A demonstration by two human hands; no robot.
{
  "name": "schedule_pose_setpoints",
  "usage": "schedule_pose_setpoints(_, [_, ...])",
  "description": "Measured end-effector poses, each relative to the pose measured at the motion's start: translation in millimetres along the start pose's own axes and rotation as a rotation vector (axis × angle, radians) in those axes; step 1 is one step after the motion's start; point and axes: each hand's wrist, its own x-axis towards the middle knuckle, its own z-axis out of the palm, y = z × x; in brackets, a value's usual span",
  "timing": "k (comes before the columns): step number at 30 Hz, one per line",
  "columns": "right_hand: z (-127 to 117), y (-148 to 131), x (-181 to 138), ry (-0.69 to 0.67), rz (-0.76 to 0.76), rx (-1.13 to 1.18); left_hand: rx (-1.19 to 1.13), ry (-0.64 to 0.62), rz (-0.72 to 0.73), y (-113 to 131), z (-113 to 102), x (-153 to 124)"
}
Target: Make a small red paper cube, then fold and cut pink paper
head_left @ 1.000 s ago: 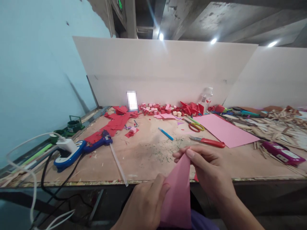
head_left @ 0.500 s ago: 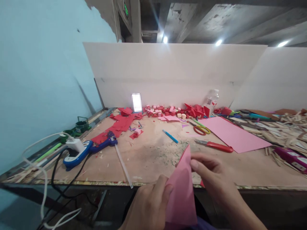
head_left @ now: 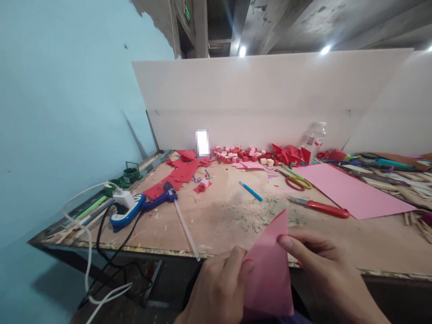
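You've got the pink folded paper (head_left: pixel 270 270) pinched between both hands, held up just over the near edge of the workbench (head_left: pixel 219 216), pointy tip up. Your left hand (head_left: pixel 218 292) grips its lower left edge, thumb on top and fingers tucked behind. Your right hand (head_left: pixel 326 265) clamps the right edge higher up, thumb pressed flat on the paper, the other fingers curled close behind it. Past the tip, on the bench: a red-handled cutter (head_left: pixel 320 208), scissors (head_left: pixel 297 182) and a big pink sheet (head_left: pixel 354 195) off to the right, a blue pen (head_left: pixel 250 191) in the middle, and a blue glue gun (head_left: pixel 161 200) by a power strip (head_left: pixel 125 211) on the left. Red paper scraps (head_left: pixel 180 171) pile up toward the back.
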Motion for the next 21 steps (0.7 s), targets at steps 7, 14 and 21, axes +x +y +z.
schedule_pose_setpoints(7, [-3.0, 4.5, -4.3, -0.113, 0.081, -0.027, 0.029, 0.018, -0.006, 0.2, -1.6, -3.1])
schedule_pose_setpoints(14, [-0.1, 6.1, -5.6, -0.133, 0.031, -0.102, 0.096, 0.059, -0.008, 1.1, 0.6, -6.0])
schedule_pose_setpoints(21, [4.2, 7.1, -9.8, -0.134, 0.020, -0.139, 0.083, 0.068, -0.102, 0.2, -8.5, -7.8])
